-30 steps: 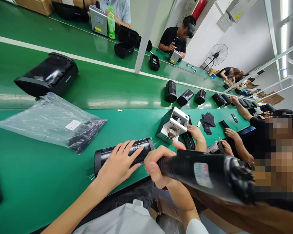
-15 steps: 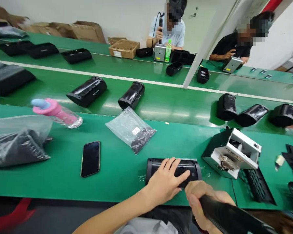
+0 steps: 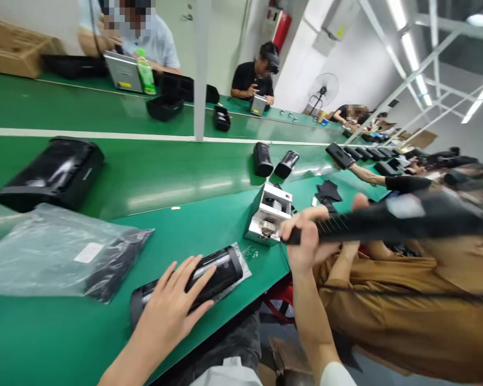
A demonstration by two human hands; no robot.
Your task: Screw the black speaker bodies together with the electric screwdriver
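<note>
My left hand (image 3: 177, 305) lies with spread fingers on top of a glossy black rounded housing (image 3: 219, 273), which looks like a portable speaker. The housing rests on its side over a clear plastic sheet (image 3: 241, 262) on the green bench (image 3: 209, 225). My right hand (image 3: 309, 236) is wrapped round the front end of a black electric screwdriver (image 3: 370, 220), held raised and roughly level. Its tip is hidden by my fingers. Just left of that hand stands a silver-and-black screw feeder (image 3: 268, 214) with an open front.
A plastic bag with a dark item (image 3: 92, 257) lies at the left. More black housings (image 3: 56, 171) stand on the strip behind. A person in a brown shirt (image 3: 386, 316) sits close on my right. Other people work across the bench, beyond a white post (image 3: 199, 69).
My view has swung to the right. My right hand has lifted the screwdriver off the housing and brought it beside the screw feeder. My left hand stays on the housing, which now appears angled.
</note>
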